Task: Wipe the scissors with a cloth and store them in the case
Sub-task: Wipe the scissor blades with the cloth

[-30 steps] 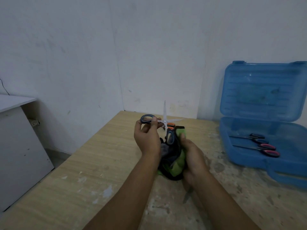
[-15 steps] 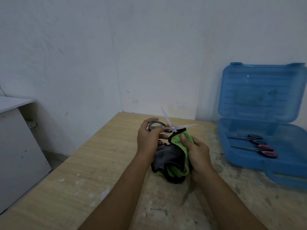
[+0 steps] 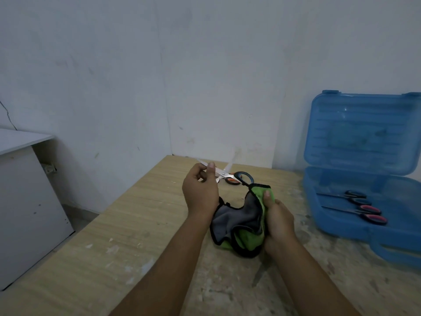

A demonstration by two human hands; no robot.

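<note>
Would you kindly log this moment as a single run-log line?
phase: wipe | left hand: pinches open scissors by a blade | right hand: grips cloth | case: open, two pairs inside

case right, on table | stored pairs inside case | cloth centre | scissors behind cloth | cabinet left of table

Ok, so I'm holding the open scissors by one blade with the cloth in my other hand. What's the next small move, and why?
Probably bring the cloth in your right hand up onto the free blade of the scissors and wipe toward its tip. Your left hand pinches the other blade, the blades are spread, and the cloth isn't on either blade yet.
</note>
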